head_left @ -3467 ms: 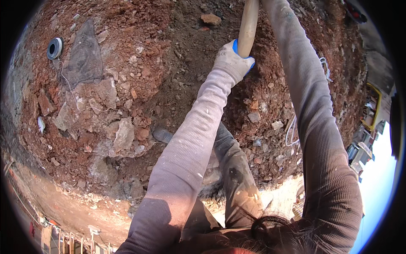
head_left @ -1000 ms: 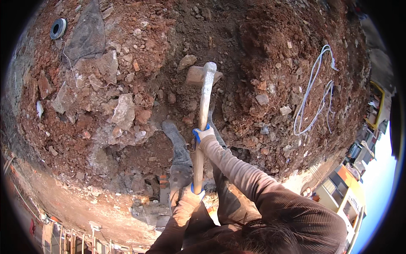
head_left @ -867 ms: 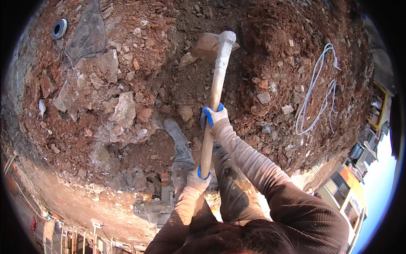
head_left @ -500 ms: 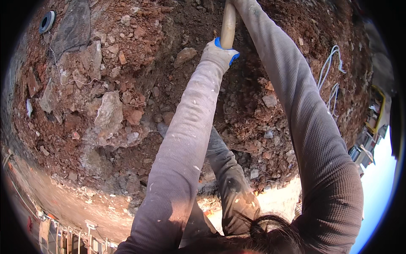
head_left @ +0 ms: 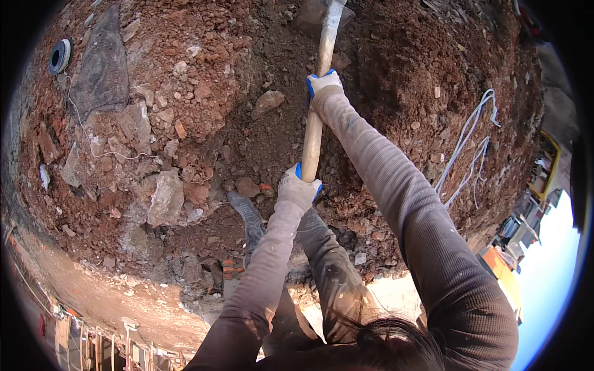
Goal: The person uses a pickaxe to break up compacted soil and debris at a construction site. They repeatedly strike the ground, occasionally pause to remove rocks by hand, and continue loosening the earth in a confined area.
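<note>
A long wooden-handled tool [head_left: 314, 137] slants up the middle of the view, over loose reddish-brown soil. Its grey metal socket [head_left: 334, 13] reaches the top edge, and the working end beyond is out of sight. My left hand [head_left: 297, 187], in a pale glove with blue, is closed around the lower end of the shaft. Higher up, my right hand [head_left: 325, 84] wraps the same shaft in a matching glove. A brownish-grey stone [head_left: 309, 20] lies beside the socket, partly behind it.
Rubble and a large pale rock [head_left: 166, 198] lie at left, near my boot [head_left: 247, 219]. A dark cloth [head_left: 102, 80], a round ring-shaped object [head_left: 60, 57] and thin wire [head_left: 93, 145] are farther left. White cord [head_left: 465, 139] loops over the soil at right.
Both hands have come back toward me with the tool, so more of its shaft and the metal socket show. My right hand, previously at the top edge, is now fully in view.
</note>
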Demonstrator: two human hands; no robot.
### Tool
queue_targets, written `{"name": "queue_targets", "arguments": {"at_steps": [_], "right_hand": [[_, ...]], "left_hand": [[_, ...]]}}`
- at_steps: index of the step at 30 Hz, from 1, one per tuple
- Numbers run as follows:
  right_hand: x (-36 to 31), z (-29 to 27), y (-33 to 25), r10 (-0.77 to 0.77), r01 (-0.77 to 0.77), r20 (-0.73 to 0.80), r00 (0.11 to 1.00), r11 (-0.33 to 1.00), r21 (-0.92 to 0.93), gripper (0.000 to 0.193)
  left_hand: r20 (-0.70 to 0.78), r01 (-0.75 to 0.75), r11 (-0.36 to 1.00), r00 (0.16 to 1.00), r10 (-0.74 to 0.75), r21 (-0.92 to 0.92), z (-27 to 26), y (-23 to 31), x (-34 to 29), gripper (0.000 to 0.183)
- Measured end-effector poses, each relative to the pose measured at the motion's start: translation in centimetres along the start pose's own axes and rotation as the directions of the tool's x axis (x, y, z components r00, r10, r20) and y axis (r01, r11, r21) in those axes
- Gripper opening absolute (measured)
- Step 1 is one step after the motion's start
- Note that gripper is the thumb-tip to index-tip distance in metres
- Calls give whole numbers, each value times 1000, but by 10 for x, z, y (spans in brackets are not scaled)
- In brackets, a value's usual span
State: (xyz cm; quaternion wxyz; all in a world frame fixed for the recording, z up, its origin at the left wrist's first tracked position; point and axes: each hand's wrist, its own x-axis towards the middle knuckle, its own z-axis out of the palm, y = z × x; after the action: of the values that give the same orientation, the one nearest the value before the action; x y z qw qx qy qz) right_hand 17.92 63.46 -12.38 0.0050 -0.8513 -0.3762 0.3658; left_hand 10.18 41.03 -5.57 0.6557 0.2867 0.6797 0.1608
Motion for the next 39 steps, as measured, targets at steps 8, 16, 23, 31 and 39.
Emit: {"name": "queue_targets", "arguments": {"at_steps": [8, 16, 23, 31, 39], "right_hand": [[94, 1, 8, 12, 22, 102, 995, 946, -325, 49], [46, 44, 17, -23, 33, 99, 995, 995, -99, 46], [8, -2, 47, 33, -46, 51, 998, 957, 288, 46], [46, 15, -20, 65, -26, 155, 986, 971, -239, 54], [130, 2, -22, 108, 31, 294, 950, 901, -434, 53]], "left_hand": [[-4, 182, 978, 983, -183, -103, 78, 3, 55, 35], [-74, -47, 970, 997, 30, -238, 47, -63, 23, 27], [-77, -242, 968, 969, 236, -68, 21, -54, -44, 44], [124, 130, 935, 988, -93, -332, 9, -20, 32, 27], [168, 231, 845, 971, -170, -482, 60, 76, 22, 23]]}}
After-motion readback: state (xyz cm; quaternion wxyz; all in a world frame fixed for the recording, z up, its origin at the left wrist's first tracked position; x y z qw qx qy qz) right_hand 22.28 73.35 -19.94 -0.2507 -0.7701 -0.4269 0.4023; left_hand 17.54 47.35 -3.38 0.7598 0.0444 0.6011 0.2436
